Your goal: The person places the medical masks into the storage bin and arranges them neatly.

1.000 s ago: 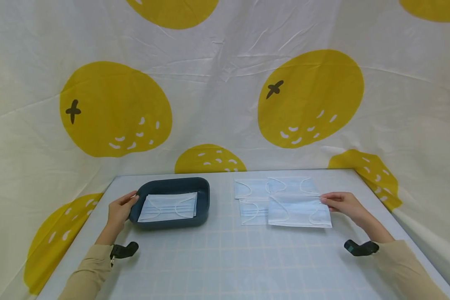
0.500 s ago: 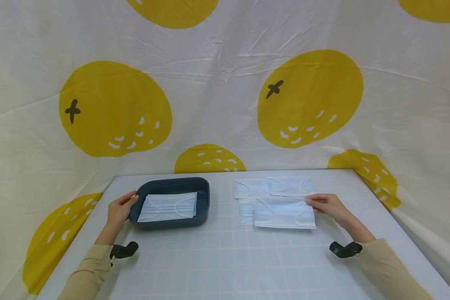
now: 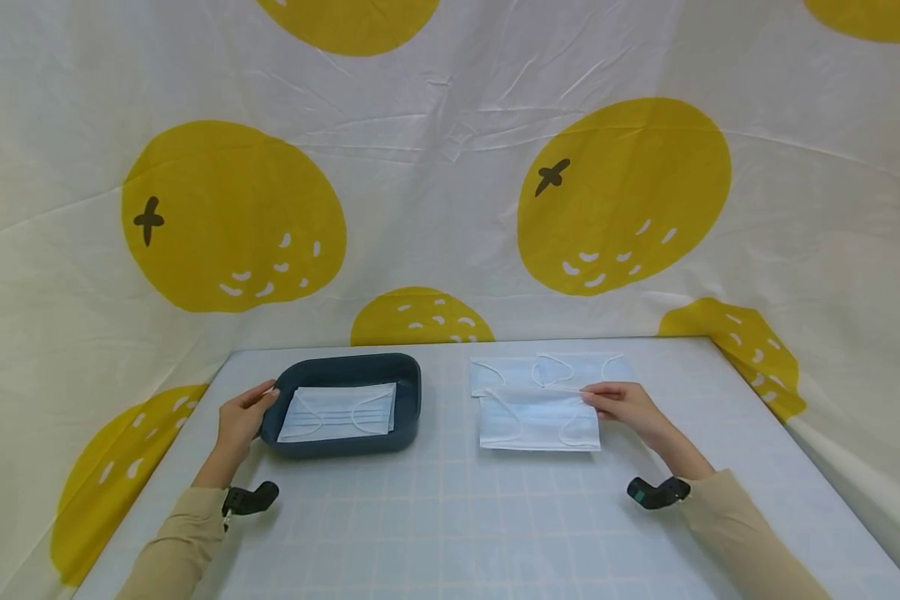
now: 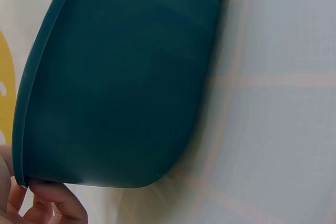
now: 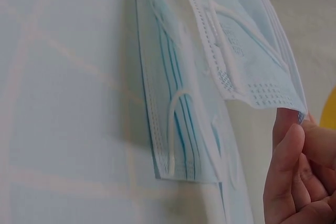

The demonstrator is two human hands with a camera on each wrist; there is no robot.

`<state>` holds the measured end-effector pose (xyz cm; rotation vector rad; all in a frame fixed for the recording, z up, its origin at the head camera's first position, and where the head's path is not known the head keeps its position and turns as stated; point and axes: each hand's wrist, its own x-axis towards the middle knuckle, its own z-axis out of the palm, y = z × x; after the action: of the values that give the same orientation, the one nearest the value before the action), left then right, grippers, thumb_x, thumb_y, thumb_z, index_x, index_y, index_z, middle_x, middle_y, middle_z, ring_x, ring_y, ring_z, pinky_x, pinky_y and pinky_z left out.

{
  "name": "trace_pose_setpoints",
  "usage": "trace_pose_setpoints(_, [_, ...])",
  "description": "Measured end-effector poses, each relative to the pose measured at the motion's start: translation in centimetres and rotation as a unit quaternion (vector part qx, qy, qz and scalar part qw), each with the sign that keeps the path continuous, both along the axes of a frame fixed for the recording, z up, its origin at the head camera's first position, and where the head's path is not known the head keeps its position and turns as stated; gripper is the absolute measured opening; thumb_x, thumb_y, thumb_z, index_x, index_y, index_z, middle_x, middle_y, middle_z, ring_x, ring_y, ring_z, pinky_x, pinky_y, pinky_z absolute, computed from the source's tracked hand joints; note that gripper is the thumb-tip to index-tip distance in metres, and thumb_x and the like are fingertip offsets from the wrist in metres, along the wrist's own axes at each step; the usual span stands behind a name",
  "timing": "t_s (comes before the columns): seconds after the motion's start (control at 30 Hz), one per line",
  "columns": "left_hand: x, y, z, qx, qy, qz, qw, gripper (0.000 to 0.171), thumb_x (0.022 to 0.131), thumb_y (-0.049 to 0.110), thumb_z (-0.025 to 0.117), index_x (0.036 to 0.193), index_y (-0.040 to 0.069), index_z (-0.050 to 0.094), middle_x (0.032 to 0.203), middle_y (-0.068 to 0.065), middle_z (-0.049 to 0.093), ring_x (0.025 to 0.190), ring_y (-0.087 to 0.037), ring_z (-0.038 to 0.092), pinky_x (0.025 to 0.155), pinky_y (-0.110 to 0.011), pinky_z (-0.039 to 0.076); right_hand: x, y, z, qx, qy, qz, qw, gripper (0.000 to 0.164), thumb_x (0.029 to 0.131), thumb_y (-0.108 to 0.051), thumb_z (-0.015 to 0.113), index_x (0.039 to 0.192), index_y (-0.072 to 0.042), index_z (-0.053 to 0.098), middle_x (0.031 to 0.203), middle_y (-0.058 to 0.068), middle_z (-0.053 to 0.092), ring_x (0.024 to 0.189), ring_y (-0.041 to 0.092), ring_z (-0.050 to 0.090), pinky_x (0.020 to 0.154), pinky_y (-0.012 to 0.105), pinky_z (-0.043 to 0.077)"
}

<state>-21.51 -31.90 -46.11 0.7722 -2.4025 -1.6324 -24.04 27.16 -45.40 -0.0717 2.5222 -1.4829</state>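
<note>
My left hand (image 3: 237,423) grips the left rim of a dark teal plastic tray (image 3: 345,450), thumb and fingers on either side of the edge. Inside the tray lie pale blue face masks (image 3: 337,414) with white ear loops. My right hand (image 3: 630,412) pinches one corner of a single face mask (image 3: 540,423). In the right wrist view that mask (image 5: 247,51) hangs raised above another pleated mask (image 5: 176,103) on the table. Thumb and forefinger meet at its corner. The left wrist view shows the tray's outer wall (image 4: 115,87) with fingers at its lower end.
More face masks (image 3: 506,371) lie flat and overlapping at the back right of the table, partly covered by the held one. The table (image 3: 435,517) has a pale grid cover. Behind it hangs a white curtain (image 3: 435,167) printed with yellow fruit.
My right hand has moved left with the pinched mask, which now covers the front lying mask. My left hand and the tray have stayed in place.
</note>
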Motion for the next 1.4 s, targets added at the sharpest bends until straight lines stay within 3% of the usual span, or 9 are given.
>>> trace_pose_setpoints(0.13, [-0.1, 0.0, 0.0, 0.002, -0.004, 0.004, 1.0, 0.052, 0.097, 0.037, 0.053, 0.142, 0.012, 0.048, 0.144, -0.016, 0.048, 0.123, -0.026, 0.048, 0.086, -0.024, 0.051, -0.3, -1.3, 0.1, -0.007, 0.003, 0.002, 1.0, 0.048, 0.092, -0.034, 0.064, 0.123, 0.002, 0.062, 0.119, 0.018, 0.065, 0.084, 0.012, 0.06, 0.076, 0.016, 0.053])
trace_pose_setpoints(0.23, [-0.2, 0.0, 0.0, 0.003, -0.004, 0.006, 1.0, 0.051, 0.097, 0.036, 0.053, 0.142, 0.011, 0.048, 0.145, -0.017, 0.047, 0.125, -0.027, 0.048, 0.102, -0.04, 0.045, -0.6, -2.2, 0.0, -0.017, 0.004, 0.005, 1.0, 0.046, 0.092, -0.032, 0.064, 0.122, 0.002, 0.062, 0.118, 0.017, 0.066, 0.083, 0.011, 0.059, 0.075, 0.016, 0.053])
trace_pose_setpoints(0.53, [-0.1, 0.1, 0.1, -0.005, -0.001, 0.003, 1.0, 0.051, 0.096, 0.035, 0.055, 0.14, 0.011, 0.05, 0.143, -0.017, 0.049, 0.123, -0.026, 0.049, 0.091, -0.029, 0.051, -0.9, -4.7, 0.1, -0.054, 0.004, 0.02, 0.998, 0.045, 0.092, -0.03, 0.065, 0.122, 0.002, 0.063, 0.11, 0.008, 0.069, 0.08, 0.009, 0.059, 0.073, 0.016, 0.053])
trace_pose_setpoints(0.97, [0.0, 0.1, 0.2, 0.001, -0.001, -0.004, 1.0, 0.051, 0.097, 0.035, 0.054, 0.141, 0.01, 0.049, 0.144, -0.018, 0.048, 0.125, -0.027, 0.048, 0.101, -0.039, 0.046, -1.7, -8.3, 0.9, -0.082, -0.017, 0.015, 0.996, 0.044, 0.09, -0.029, 0.068, 0.121, 0.001, 0.064, 0.095, -0.001, 0.07, 0.075, 0.009, 0.058, 0.07, 0.016, 0.053])
trace_pose_setpoints(1.1, [0.1, 0.1, 0.2, 0.005, 0.002, -0.005, 1.0, 0.051, 0.097, 0.035, 0.055, 0.141, 0.01, 0.049, 0.144, -0.018, 0.048, 0.124, -0.026, 0.048, 0.085, -0.021, 0.051, -1.7, -9.5, 1.2, -0.091, -0.015, 0.018, 0.996, 0.041, 0.089, -0.027, 0.069, 0.119, 0.001, 0.065, 0.092, -0.003, 0.071, 0.073, 0.009, 0.057, 0.069, 0.017, 0.053])
trace_pose_setpoints(1.2, [0.1, 0.0, 0.1, 0.003, 0.003, -0.003, 1.0, 0.05, 0.097, 0.035, 0.055, 0.14, 0.01, 0.05, 0.143, -0.017, 0.049, 0.123, -0.025, 0.049, 0.072, -0.011, 0.046, -1.7, -10.6, 1.4, -0.096, -0.017, 0.022, 0.995, 0.04, 0.09, -0.027, 0.068, 0.119, 0.001, 0.066, 0.09, -0.004, 0.07, 0.072, 0.009, 0.057, 0.069, 0.017, 0.053])
trace_pose_setpoints(1.27, [0.0, 0.0, 0.1, 0.002, 0.003, -0.001, 1.0, 0.05, 0.097, 0.035, 0.055, 0.14, 0.01, 0.05, 0.143, -0.017, 0.049, 0.123, -0.025, 0.049, 0.075, -0.015, 0.049, -1.7, -11.2, 1.6, -0.097, -0.021, 0.019, 0.995, 0.039, 0.09, -0.026, 0.068, 0.118, 0.0, 0.066, 0.089, -0.003, 0.069, 0.072, 0.01, 0.057, 0.069, 0.017, 0.053])
trace_pose_setpoints(1.4, [-0.1, 0.1, 0.1, 0.0, 0.0, 0.001, 1.0, 0.05, 0.097, 0.036, 0.055, 0.14, 0.011, 0.05, 0.143, -0.016, 0.049, 0.122, -0.025, 0.05, 0.093, -0.033, 0.051, -1.7, -12.4, 1.9, -0.102, -0.022, 0.028, 0.994, 0.038, 0.09, -0.025, 0.068, 0.118, 0.001, 0.066, 0.091, -0.001, 0.07, 0.074, 0.01, 0.057, 0.069, 0.016, 0.052])
